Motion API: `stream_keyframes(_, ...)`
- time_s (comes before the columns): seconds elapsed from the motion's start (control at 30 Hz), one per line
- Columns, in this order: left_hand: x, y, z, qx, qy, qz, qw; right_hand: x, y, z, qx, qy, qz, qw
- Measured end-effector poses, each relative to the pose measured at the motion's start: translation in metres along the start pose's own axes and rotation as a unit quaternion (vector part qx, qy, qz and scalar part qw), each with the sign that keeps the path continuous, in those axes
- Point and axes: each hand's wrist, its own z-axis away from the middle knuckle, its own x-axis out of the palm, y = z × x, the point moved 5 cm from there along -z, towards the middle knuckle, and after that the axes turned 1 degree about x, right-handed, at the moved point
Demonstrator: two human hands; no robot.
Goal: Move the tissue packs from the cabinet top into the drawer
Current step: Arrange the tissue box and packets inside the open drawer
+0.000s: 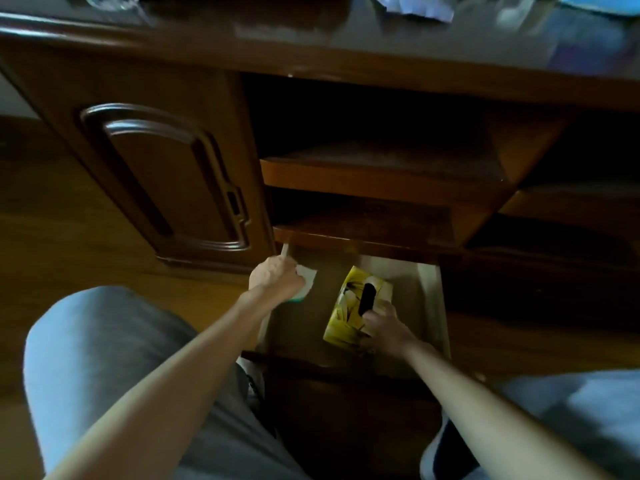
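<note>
The bottom drawer (433, 306) of the dark wooden cabinet is pulled out below two open shelves. My left hand (275, 277) is closed around a small white and green tissue pack (306, 278) over the drawer's left side. My right hand (384, 329) grips a yellow tissue box (346, 313) with a dark oval slot, tilted inside the drawer towards its right side. On the cabinet top (311, 32), blurred pale blue and white packs (415, 5) lie at the upper right.
A closed cabinet door (166, 174) with a raised arched panel stands left of the shelves. My knees in grey shorts (104, 358) flank the drawer front. Wooden floor (52, 237) spreads to the left. A glass object (107, 1) sits on the cabinet top at the far left.
</note>
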Motion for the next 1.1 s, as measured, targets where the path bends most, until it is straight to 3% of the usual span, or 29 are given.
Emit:
stream_keyframes(0.17, -0.011, -0.013, 0.001, -0.018, 0.05, 0.013, 0.999, -0.002, 0.004, -0.002, -0.007, 0.008, -0.063, 0.998)
stream_keyframes(0.43, -0.012, -0.049, 0.012, -0.142, 0.075, 0.158, 0.974, 0.031, -0.003, -0.017, -0.039, 0.086, -0.12, 0.988)
stream_keyframes(0.6, 0.01, -0.091, 0.015, -0.186, 0.098, 0.205, 0.956, 0.043, -0.015, -0.022, -0.046, 0.026, -0.119, 0.992)
stream_keyframes(0.7, 0.02, -0.109, 0.006, -0.22, 0.097, 0.222, 0.945, 0.028, -0.016, -0.024, 0.025, 0.117, -0.111, 0.987)
stream_keyframes(0.8, 0.027, -0.106, -0.01, -0.203, 0.104, 0.241, 0.943, 0.013, -0.007, -0.037, 0.147, 0.216, -0.181, 0.948)
stream_keyframes(0.9, 0.042, -0.103, -0.016, -0.181, 0.095, 0.23, 0.951, 0.013, 0.004, -0.061, 0.208, 0.162, -0.304, 0.915)
stream_keyframes(1.03, 0.06, -0.117, -0.009, -0.182, 0.09, 0.268, 0.942, 0.017, -0.003, -0.079, 0.187, 0.126, -0.276, 0.934)
stream_keyframes(1.1, 0.065, -0.124, -0.004, -0.186, 0.084, 0.292, 0.934, 0.022, -0.02, -0.082, 0.135, 0.122, -0.289, 0.94)
